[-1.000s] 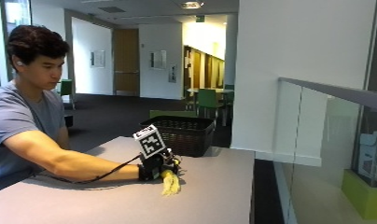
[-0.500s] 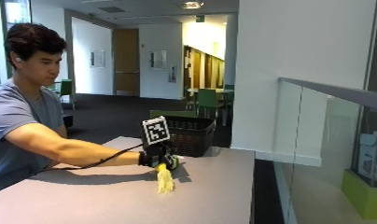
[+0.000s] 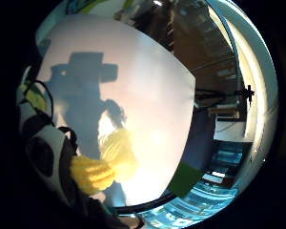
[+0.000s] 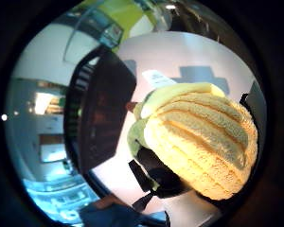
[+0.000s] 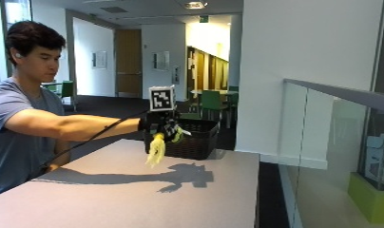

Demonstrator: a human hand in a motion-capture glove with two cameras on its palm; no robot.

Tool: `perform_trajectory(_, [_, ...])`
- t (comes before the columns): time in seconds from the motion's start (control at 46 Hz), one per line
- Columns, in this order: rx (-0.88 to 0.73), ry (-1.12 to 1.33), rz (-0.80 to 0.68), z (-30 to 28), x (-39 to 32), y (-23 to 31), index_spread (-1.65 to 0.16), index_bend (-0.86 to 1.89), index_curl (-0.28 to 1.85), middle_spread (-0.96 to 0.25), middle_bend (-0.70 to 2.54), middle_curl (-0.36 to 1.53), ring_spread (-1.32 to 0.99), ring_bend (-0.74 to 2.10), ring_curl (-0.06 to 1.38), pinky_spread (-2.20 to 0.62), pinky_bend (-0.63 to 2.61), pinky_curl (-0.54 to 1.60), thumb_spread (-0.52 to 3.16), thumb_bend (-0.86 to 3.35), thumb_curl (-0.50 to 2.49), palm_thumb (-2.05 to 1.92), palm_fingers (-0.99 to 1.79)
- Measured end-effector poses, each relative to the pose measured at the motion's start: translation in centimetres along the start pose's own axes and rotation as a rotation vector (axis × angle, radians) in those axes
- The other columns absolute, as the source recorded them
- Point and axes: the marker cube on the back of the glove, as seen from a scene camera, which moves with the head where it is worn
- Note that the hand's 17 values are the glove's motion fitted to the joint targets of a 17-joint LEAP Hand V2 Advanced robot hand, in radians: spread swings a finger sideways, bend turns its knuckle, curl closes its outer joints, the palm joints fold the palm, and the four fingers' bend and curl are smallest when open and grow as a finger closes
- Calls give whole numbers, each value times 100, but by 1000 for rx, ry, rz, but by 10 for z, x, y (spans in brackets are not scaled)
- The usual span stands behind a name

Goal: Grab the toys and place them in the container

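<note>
My gloved right hand (image 5: 161, 126) is raised above the grey table (image 5: 103, 199), just in front of the black basket (image 5: 193, 138) at the table's far edge. Its fingers grip a yellow plush toy (image 5: 157, 149) with a green part, which hangs down from the hand. The thumb side palm view is largely filled by the yellow ribbed toy (image 4: 203, 146), with the dark basket (image 4: 102, 113) beside it. In the little finger side palm view the toy (image 3: 107, 162) dangles over the pale table (image 3: 148, 95), where the hand's shadow falls.
A glass railing (image 5: 331, 142) runs along the table's right side. The person's extended arm (image 5: 72, 126) reaches across the table from the left. The white wall (image 5: 306, 71) stands behind the basket.
The hand has lifted the yellow toy from the table and carried it up and towards the basket. The arm is now stretched out higher.
</note>
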Motion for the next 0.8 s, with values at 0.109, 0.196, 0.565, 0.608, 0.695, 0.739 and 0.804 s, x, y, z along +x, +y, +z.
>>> perform_trajectory(0.109, [78, 22, -147, -58, -23, 3, -25, 74, 70, -25, 123, 73, -32, 142, 56, -43, 93, 45, 103, -4, 29, -3, 128])
perform_trajectory(0.196, [119, -37, -18, -91, -57, -5, -25, 62, 68, -25, 126, 72, -31, 143, 56, -43, 97, 46, 103, -4, 29, -3, 123])
perform_trajectory(0.565, [200, -10, -130, -129, -205, -10, -27, 49, 67, -24, 126, 68, -31, 142, 53, -43, 95, 46, 103, -5, 28, -5, 125])
perform_trajectory(0.608, [191, 2, -109, -126, -221, -11, -27, 49, 67, -24, 126, 67, -32, 142, 52, -43, 95, 46, 102, -6, 28, -6, 125])
perform_trajectory(0.695, [174, -65, -103, -121, -265, -10, -28, 47, 68, -24, 126, 66, -32, 142, 52, -43, 94, 46, 102, -6, 27, -7, 125])
perform_trajectory(0.739, [170, -53, -112, -115, -263, -12, -28, 46, 68, -24, 126, 66, -32, 141, 51, -43, 94, 45, 103, -6, 27, -7, 124])
perform_trajectory(0.804, [155, -63, -114, -108, -236, -15, -28, 42, 68, -24, 125, 65, -32, 141, 51, -44, 95, 45, 100, -7, 26, -9, 120])
